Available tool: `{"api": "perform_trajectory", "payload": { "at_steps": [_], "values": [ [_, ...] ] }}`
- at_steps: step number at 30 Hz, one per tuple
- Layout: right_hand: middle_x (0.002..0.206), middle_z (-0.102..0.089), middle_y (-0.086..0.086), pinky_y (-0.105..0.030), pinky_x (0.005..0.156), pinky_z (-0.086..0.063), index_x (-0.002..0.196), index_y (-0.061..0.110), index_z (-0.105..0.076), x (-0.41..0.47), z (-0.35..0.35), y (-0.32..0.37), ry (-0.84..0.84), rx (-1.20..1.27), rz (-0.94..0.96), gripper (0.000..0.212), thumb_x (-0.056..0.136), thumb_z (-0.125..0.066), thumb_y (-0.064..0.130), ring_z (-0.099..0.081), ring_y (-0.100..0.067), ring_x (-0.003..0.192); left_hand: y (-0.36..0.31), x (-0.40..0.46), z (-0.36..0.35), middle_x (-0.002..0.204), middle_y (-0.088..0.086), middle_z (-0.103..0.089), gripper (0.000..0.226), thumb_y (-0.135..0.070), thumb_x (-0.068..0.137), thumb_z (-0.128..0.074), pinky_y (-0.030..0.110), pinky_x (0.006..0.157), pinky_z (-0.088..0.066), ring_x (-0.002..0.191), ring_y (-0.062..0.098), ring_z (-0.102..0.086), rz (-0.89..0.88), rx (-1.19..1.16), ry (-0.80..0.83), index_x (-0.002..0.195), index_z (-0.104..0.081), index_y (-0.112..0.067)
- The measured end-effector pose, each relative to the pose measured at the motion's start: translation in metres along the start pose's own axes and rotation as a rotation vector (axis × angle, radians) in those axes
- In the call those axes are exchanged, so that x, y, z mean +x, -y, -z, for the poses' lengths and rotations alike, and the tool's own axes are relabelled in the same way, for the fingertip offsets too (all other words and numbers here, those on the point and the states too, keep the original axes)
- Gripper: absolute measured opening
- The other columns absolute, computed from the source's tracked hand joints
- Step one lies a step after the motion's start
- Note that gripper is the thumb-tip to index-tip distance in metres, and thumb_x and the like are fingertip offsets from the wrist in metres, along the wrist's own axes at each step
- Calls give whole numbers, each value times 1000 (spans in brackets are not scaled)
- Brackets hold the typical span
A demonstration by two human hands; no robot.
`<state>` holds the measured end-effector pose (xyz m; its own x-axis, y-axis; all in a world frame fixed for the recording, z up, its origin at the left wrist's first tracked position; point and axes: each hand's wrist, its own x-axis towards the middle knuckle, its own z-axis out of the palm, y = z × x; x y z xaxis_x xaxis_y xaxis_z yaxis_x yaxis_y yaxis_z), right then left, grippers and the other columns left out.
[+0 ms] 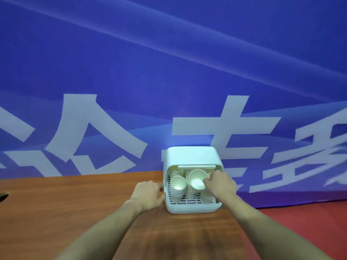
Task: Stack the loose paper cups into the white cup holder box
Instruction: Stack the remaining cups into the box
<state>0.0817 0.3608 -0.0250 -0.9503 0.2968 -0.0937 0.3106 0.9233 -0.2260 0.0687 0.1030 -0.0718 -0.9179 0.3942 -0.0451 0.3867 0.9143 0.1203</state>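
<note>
The white cup holder box (191, 156) stands at the far edge of the wooden table, its front open onto a slotted tray. Inside, a stack of white paper cups (177, 186) leans at the left and more cups sit behind it. My right hand (220, 182) reaches into the box and grips a white paper cup (197, 179) by its rim, mouth tilted toward me. My left hand (150, 194) rests against the box's left side wall, fingers curled against it.
The brown wooden table (93, 203) stretches left and toward me. A blue banner with large white characters (169, 72) rises right behind the box. Red floor (309, 222) lies beyond the table's right edge. A dark object (2, 197) peeks in at the far left.
</note>
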Motion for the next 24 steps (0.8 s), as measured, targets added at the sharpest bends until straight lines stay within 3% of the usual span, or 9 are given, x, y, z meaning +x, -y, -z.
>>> {"api": "perform_trajectory", "payload": {
  "at_steps": [10, 17, 24],
  "values": [
    [73, -56, -2, -26, 53, -36, 70, 14, -51, 36, 29, -57, -39, 13, -62, 15, 77, -50, 27, -49, -23, 61, -48, 40, 1, 97, -1, -71, 36, -51, 90, -40, 33, 77, -43, 96, 26, -64, -46, 47, 20, 112, -61, -32],
    [67, -51, 1, -24, 53, -35, 64, 16, -42, 54, 14, -72, 39, -24, -57, 24, 81, -52, 29, -47, -22, 60, -49, 59, -9, 94, -6, -72, 38, -53, 90, -38, 33, 80, -48, 93, 24, -64, -28, 45, 48, 113, -61, -33],
    [83, -60, 0, -27, 61, -38, 78, 17, -52, 70, -2, -70, 134, -71, -22, 15, 81, -54, 32, -56, -26, 75, -46, 67, -20, 92, -6, -72, 38, -53, 88, -39, 34, 81, -49, 93, 24, -65, 7, 21, 65, 111, -62, -33]
  ]
}}
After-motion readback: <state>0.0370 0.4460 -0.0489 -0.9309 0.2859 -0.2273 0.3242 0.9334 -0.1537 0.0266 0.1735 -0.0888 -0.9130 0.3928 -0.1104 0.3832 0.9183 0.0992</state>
